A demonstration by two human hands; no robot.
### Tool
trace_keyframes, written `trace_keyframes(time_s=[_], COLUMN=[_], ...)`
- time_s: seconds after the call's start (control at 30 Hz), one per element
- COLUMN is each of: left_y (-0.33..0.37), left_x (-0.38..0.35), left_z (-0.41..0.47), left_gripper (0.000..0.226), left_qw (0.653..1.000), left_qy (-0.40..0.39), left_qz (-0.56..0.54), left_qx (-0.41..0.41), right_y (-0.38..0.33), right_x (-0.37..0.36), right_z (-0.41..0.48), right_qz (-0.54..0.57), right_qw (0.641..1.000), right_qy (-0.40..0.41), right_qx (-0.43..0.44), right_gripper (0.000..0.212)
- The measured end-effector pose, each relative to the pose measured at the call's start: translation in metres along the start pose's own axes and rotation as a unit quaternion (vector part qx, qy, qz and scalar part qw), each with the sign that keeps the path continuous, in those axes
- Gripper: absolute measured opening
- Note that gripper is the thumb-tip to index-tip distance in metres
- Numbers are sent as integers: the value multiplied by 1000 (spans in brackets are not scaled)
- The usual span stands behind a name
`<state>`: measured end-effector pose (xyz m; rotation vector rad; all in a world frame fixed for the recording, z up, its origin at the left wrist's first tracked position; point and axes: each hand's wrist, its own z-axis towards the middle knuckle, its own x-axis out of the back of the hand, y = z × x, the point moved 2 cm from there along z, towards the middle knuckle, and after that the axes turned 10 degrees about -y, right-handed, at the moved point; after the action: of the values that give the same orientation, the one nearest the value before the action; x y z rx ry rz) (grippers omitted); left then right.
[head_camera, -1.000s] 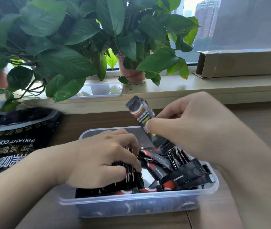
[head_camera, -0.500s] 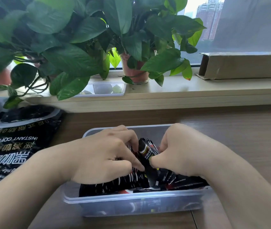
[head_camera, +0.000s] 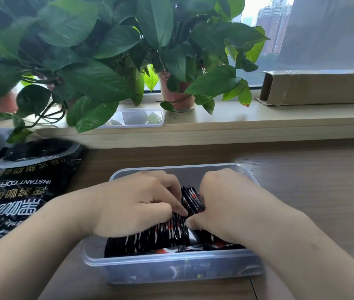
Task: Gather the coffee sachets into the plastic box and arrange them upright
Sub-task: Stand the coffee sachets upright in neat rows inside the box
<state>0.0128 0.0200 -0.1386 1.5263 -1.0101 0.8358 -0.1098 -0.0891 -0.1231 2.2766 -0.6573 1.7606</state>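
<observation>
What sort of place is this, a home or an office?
Probably an office or flat in a city: a wooden desk against a windowsill with potted plants, and tower blocks outside.

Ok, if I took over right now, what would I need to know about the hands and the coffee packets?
Left hand: fingers curled over the row of sachets standing in the plastic box.
Right hand: pinches a few sachets against that row's end.
Done: many sachets stand on edge in the box.
To do: some seem to lie flat near the front wall, under the right hand; stand those up.
</observation>
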Motion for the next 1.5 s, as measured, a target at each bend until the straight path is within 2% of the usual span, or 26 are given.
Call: trace_keyframes(time_s=[0.1, 0.2, 0.37, 0.5, 0.6, 0.73, 0.83, 0.97, 1.1, 1.27, 1.37, 1.5], left_y=[1, 1, 3, 10, 14, 19, 17, 15, 13, 16, 14, 12], left_x=[-3, -2, 2, 0, -1, -2, -4, -7, -5, -3, -3, -5], left_z=[0, 0, -4, -3, 4, 7, 9, 11, 10, 6, 4, 2], left_gripper=[45, 49, 54, 60, 64, 62, 66, 67, 67, 66, 67, 67], left_qw=[999, 1000, 998, 996, 987, 987, 984, 974, 976, 977, 978, 980], left_qy=[7, 24, 58, 20, -20, -66, -81, -69, -83, -104, -102, -103], left_qz=[31, 5, 13, 85, 157, 145, 158, 216, 203, 186, 179, 168], left_qx=[2, 2, -2, -6, -33, -37, -23, -18, 2, 16, 14, 20], right_y=[9, 16, 18, 25, 27, 27, 28, 35, 36, 36, 34, 31], right_x=[4, 2, -9, -9, -4, 4, 4, 6, -1, -8, -8, -1], right_z=[4, 9, 17, 19, 16, 16, 19, 27, 33, 38, 38, 31], right_qz=[53, 92, 193, 236, 174, 50, -37, -117, -143, -185, -198, -181], right_qw=[995, 987, 974, 965, 973, 981, 985, 982, 977, 973, 970, 976], right_qy=[-83, -129, -115, -105, -138, -154, -105, -15, 8, -27, -29, -28], right_qx=[2, 20, 20, 32, 65, 104, 131, 150, 157, 135, 134, 119], right_gripper=[49, 35, 19, 12, 13, 7, 2, 18, 41, 59, 61, 51])
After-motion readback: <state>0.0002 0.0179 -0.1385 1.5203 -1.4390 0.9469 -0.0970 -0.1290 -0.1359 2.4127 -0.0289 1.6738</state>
